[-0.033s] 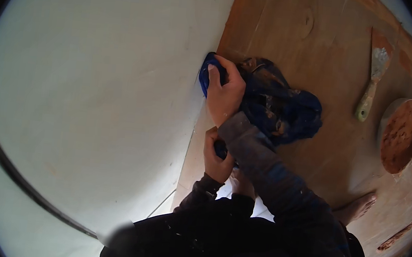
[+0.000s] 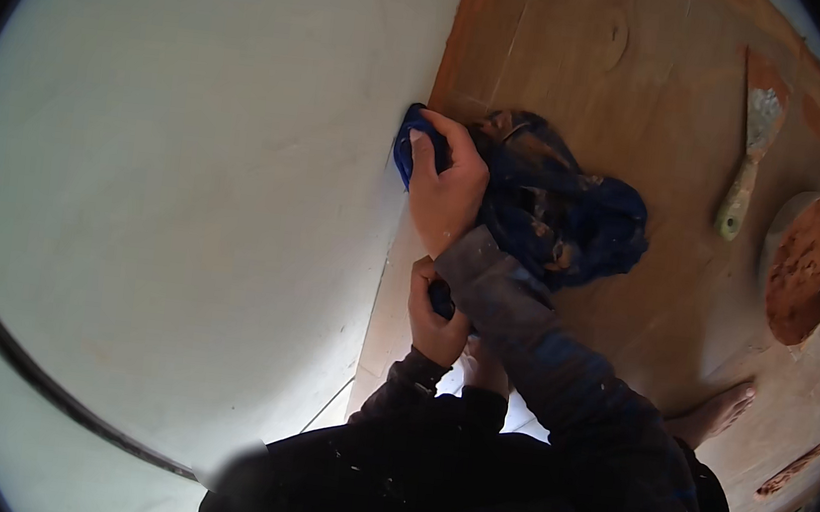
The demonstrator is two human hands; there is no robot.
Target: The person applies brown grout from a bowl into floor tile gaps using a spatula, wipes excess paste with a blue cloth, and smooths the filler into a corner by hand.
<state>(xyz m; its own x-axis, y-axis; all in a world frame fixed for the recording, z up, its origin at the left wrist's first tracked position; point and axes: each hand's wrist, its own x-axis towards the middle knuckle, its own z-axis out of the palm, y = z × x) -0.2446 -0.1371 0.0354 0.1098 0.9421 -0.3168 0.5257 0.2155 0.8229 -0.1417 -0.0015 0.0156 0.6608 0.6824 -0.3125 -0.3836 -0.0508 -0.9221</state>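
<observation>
A bunched dark blue cloth (image 2: 599, 216), smeared with orange-brown, lies on the brown surface. My right hand (image 2: 446, 180) grips one end of it; a blue fold (image 2: 406, 146) sticks out past the fingers at the corner where the brown surface meets the white wall. Just below, partly behind my right sleeve, my left hand (image 2: 436, 311) is curled round something dark. That may be part of the same cloth, but the sleeve and fingers cover most of it.
On the right lie a scraper (image 2: 757, 143) with a stained blade and a round tub (image 2: 808, 270) of orange-brown paste. A bare foot (image 2: 713, 413) rests below them, near a brown-smeared strip (image 2: 798, 462). The white wall (image 2: 191, 153) fills the left side, with a dark curved edge (image 2: 47, 383).
Both hands keep their grips and almost the same places. The scraper and tub sit slightly farther right in the picture, as the view has shifted a little.
</observation>
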